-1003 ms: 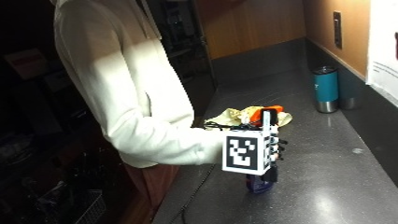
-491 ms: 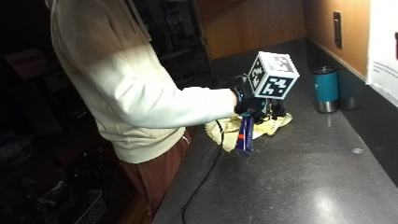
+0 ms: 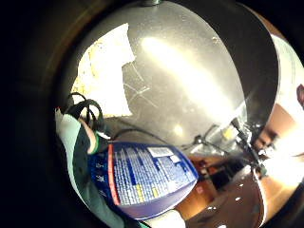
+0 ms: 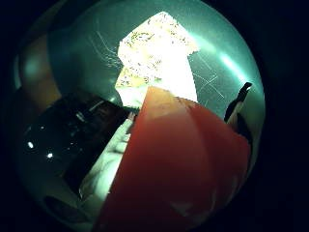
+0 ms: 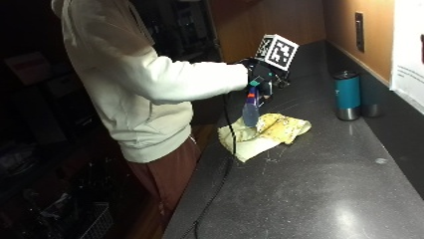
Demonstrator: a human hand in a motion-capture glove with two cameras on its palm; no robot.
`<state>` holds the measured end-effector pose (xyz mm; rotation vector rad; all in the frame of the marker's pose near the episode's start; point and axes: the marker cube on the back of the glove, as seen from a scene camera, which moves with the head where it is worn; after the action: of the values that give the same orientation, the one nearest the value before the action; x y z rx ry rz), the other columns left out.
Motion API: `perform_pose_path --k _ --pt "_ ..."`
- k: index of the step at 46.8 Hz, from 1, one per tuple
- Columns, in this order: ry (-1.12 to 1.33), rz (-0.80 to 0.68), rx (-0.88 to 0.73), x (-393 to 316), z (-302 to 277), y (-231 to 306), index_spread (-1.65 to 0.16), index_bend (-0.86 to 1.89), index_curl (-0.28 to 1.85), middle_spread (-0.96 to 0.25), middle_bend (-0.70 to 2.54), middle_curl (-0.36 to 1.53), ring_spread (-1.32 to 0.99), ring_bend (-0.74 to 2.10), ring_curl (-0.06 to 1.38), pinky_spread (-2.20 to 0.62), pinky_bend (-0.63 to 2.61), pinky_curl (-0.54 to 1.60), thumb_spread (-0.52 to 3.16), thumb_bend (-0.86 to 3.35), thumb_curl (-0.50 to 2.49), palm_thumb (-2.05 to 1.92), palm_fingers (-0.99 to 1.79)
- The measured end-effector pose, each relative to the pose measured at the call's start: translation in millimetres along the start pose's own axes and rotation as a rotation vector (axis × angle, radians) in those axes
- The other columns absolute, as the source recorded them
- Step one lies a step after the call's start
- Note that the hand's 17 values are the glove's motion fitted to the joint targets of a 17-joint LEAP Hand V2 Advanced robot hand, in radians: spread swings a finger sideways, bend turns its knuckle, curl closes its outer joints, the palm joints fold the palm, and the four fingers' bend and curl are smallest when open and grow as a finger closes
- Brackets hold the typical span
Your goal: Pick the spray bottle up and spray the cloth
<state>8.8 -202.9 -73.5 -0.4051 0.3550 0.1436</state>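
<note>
Dark speckled countertop [image 5: 318, 189] along a wood-panelled wall. On it, crumpled yellow patterned cloth [image 5: 268, 133] near the front edge; teal tumbler [image 5: 347, 94] well apart by the wall. Above the cloth, lifted clear of the counter: blue spray bottle [image 5: 251, 110], printed label, orange-red trigger head. Gloved right hand [image 5: 260, 74] wrapped round the bottle's neck, fingers curled on it.

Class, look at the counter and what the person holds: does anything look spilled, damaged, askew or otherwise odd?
Nothing stands out. The gloved right hand holds the spray bottle above the crumpled yellow cloth on the dark counter. A teal tumbler stands upright near the wall. No spill shows.
</note>
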Motion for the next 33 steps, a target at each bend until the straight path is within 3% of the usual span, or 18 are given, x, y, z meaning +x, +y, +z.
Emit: perform_pose_path --k 19,33 --pt "0.241 0.107 -0.104 -73 7 -31 -0.16 0.45 0.52 -0.10 0.58 0.49 -0.19 0.56 0.42 -0.18 0.32 0.38 0.30 -0.03 0.75 0.95 1.38" --pt "0.128 0.057 -0.017 -94 9 -29 -0.17 0.44 0.53 -0.10 0.59 0.49 -0.19 0.56 0.42 -0.18 0.32 0.37 0.30 -0.03 0.76 0.95 1.38"
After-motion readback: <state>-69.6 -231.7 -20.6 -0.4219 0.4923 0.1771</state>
